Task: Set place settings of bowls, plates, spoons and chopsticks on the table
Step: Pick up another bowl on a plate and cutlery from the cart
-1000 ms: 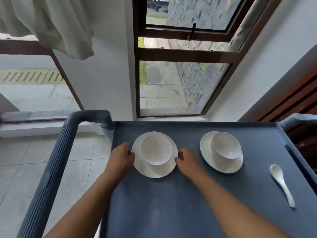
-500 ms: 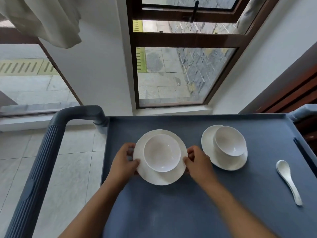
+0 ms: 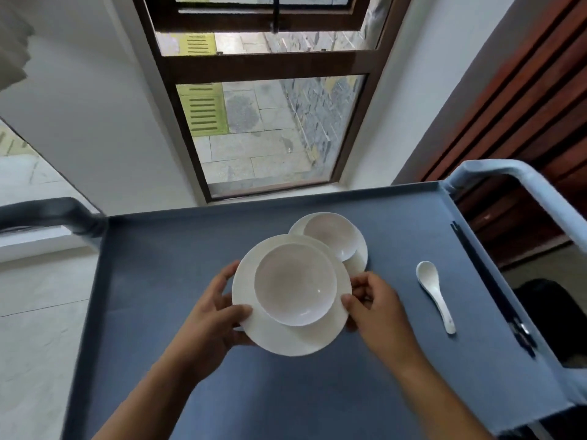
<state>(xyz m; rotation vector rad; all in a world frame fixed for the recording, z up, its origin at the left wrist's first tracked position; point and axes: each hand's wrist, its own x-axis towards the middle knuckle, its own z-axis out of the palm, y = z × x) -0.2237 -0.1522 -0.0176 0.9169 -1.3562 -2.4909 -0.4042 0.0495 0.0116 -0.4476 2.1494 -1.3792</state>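
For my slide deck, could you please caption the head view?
Both hands, left and right, lift a plate carrying a bowl off the cart tray.

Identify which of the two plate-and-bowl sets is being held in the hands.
The nearer plate with its bowl, gripped at its rim by the left hand and right hand. The farther plate sits untouched on the cart tray.

Left hand (image 3: 209, 315) and right hand (image 3: 378, 312) grip a plate (image 3: 286, 338) bearing a bowl (image 3: 295, 284) above the cart (image 3: 158, 281); spoon (image 3: 433, 292) lies right

Both arms forward — left grip (image 3: 212, 308), right grip (image 3: 374, 308) pinching.
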